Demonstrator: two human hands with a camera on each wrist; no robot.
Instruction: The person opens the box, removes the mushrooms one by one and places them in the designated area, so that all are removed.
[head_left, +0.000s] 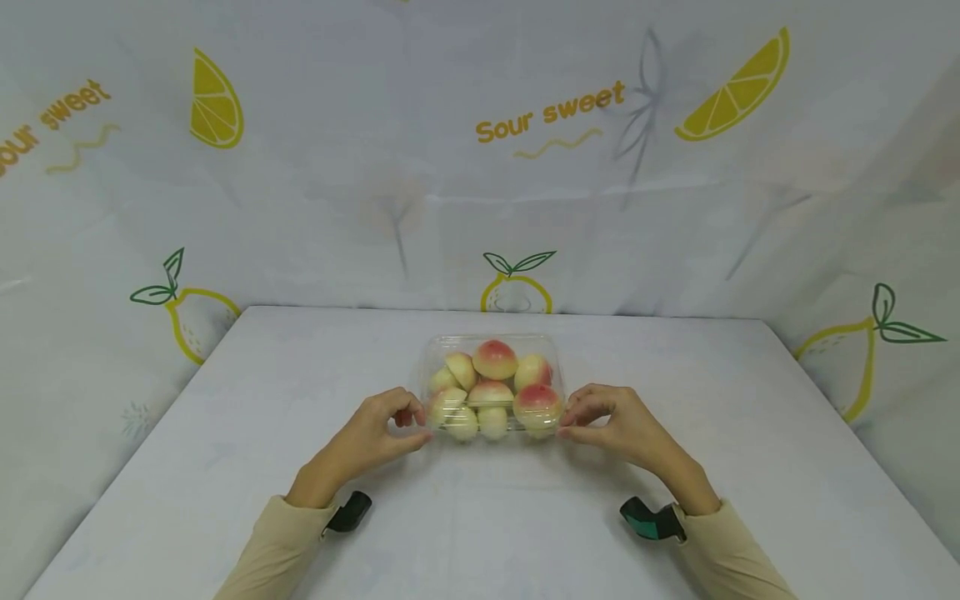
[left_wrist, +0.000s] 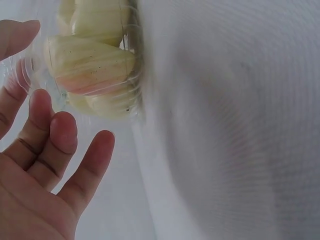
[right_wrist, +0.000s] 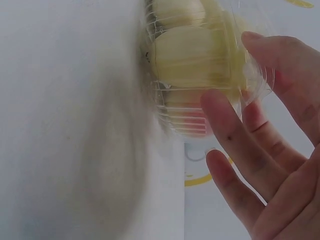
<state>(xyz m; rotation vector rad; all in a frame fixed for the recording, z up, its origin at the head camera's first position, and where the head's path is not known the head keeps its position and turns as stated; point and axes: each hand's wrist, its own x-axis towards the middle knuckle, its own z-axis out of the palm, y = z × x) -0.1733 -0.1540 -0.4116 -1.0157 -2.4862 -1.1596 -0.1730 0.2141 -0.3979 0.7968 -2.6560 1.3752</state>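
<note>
A clear plastic clamshell box (head_left: pixel 491 339) rests on the table, filled with several yellow and red peach-like fruits (head_left: pixel 495 360). At its near left corner my left hand (head_left: pixel 378 425) pinches the rim between thumb and index finger. The other left fingers (left_wrist: pixel 63 132) are bent loosely beside the box wall. My right hand (head_left: pixel 618 425) pinches the rim at the near right corner in a like way. In the right wrist view its thumb (right_wrist: pixel 255 42) lies on the rim, and another finger touches the ribbed side. Whether the lid is latched I cannot tell.
A white cloth covers the table (head_left: pixel 480 533). Behind it hangs a pale backdrop (head_left: pixel 337 167) printed with lemons and lettering. A dark wrist device (head_left: pixel 350 511) sits at the left cuff, another wrist device (head_left: pixel 651 518) at the right.
</note>
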